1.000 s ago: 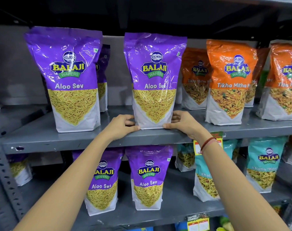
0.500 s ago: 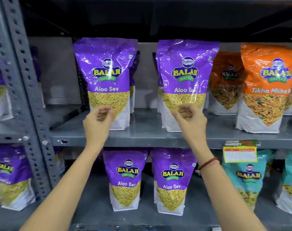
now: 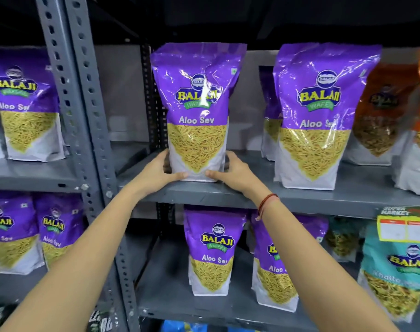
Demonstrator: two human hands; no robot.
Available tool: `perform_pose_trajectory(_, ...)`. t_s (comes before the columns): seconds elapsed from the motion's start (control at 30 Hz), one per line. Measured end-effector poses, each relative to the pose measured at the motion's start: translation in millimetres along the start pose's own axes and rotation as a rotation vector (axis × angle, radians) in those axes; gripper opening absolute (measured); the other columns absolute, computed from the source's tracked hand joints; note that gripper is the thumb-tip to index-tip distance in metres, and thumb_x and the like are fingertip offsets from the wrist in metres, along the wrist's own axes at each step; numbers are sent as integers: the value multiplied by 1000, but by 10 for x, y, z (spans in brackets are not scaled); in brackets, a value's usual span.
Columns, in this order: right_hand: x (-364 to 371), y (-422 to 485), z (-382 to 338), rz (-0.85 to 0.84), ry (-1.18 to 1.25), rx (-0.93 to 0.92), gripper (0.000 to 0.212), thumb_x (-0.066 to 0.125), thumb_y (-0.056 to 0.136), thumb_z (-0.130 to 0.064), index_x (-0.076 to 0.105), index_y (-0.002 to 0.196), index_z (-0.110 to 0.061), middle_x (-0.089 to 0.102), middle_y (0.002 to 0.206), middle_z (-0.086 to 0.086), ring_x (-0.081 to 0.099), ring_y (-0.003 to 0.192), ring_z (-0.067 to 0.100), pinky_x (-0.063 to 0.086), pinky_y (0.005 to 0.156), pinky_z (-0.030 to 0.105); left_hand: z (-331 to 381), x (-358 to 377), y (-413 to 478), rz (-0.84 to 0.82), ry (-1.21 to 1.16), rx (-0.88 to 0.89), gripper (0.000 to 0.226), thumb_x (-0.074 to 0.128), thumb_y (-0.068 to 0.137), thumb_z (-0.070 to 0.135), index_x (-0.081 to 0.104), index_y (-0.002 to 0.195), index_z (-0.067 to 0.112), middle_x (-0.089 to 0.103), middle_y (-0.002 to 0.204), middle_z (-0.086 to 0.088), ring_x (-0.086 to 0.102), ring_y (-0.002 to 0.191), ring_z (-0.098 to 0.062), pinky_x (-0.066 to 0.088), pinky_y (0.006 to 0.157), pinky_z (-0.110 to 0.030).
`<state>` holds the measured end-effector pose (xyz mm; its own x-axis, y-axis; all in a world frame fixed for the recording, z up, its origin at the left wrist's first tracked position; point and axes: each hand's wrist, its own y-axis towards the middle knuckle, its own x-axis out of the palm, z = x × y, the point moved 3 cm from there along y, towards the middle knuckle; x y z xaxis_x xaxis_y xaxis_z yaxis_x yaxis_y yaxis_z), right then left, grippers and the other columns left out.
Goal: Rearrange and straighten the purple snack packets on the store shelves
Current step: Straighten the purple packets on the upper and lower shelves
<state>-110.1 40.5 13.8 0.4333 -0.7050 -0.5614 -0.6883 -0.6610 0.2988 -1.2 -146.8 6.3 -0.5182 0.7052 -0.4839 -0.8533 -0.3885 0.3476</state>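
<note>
A purple Aloo Sev packet [image 3: 197, 111] stands upright at the left end of the upper grey shelf [image 3: 300, 197]. My left hand [image 3: 159, 171] grips its lower left side and my right hand [image 3: 233, 172] grips its lower right side, thumbs across the white base. A second purple packet [image 3: 316, 116] stands to its right on the same shelf, with another partly hidden behind it. Two more purple packets [image 3: 211, 250] stand on the lower shelf, the right one partly hidden by my right forearm.
A perforated grey upright [image 3: 84, 116] splits the shelving. Beyond it, in the left bay, stand purple packets [image 3: 24, 104] on both levels. Orange packets [image 3: 383, 111] fill the upper shelf's right end; teal packets [image 3: 400, 271] and a price tag [image 3: 405, 230] sit lower right.
My hands left the middle purple packet, travelled left through the air, and now hold the left purple packet at its base. The view shifted left, showing the neighbouring bay.
</note>
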Motion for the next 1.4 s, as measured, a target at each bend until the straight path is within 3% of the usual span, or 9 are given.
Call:
perform_pose_trajectory(0.3,-7,-43,17,83,-50,-35,77,80,70,-39,42,130,-11,62,114,10,60,106,26,50,94,39,-59,-62,4,-45,71,7,107,76,48,65,34,138,26,55,136,0,56,120,-14,42,107,-43)
perform_pose_trajectory(0.43,0,-354,-67,427,27,-225,65,78,74,-31,47,128,-11,55,117,5,58,99,17,49,89,26,46,27,-338,391,196,159,74,72,75,34,37,138,14,49,138,-8,48,124,-17,39,107,-35)
perform_pose_trajectory(0.6,426,-1198,343,835,151,-391,16,65,85,-14,61,99,-8,58,93,4,60,82,21,49,66,25,-334,442,-1147,828,29,436,19,52,91,12,57,108,7,51,97,15,50,90,-2,43,83,-24)
perform_pose_trajectory(0.7,849,-1448,924,751,210,-163,11,64,86,-11,59,91,-19,59,87,8,55,75,5,42,63,9,-1028,812,-1284,703,-110,207,17,52,90,15,55,105,20,53,96,18,52,84,3,46,74,-24)
perform_pose_trajectory(0.8,1243,-1498,1605,579,189,151,22,69,84,-17,55,95,-29,58,84,0,55,75,1,44,67,17,-1705,1214,-1301,402,-152,-47,29,62,83,19,54,111,21,61,104,-7,61,88,-10,47,73,-31)
perform_pose_trajectory(0.93,1695,-1404,2472,96,137,576,106,85,65,-29,20,146,-7,44,140,17,43,131,27,40,106,41,-2298,1633,-1286,21,-94,-309,65,71,77,16,41,134,11,50,137,-10,52,121,-25,47,95,-40)
perform_pose_trajectory(1.0,1800,-1344,2642,4,154,589,120,87,61,-27,7,149,-10,29,154,14,28,142,29,31,115,44,-2420,1773,-1267,-84,-101,-333,72,71,77,20,35,140,14,48,141,-6,48,126,-22,44,103,-43)
perform_pose_trajectory(1.13,1930,-1234,2713,22,340,555,104,82,66,-2,17,146,-12,44,146,13,41,135,27,37,112,46,-2476,1915,-1292,-198,-111,-369,63,71,78,25,41,134,16,54,130,3,51,119,-17,41,95,-29)
perform_pose_trajectory(1.4,2190,-1409,2674,47,283,528,73,64,76,-8,33,142,-20,58,132,6,53,125,25,41,109,46,-2577,1751,-1344,-186,-134,-381,54,63,85,13,42,134,9,53,132,-5,46,119,-10,36,98,-25)
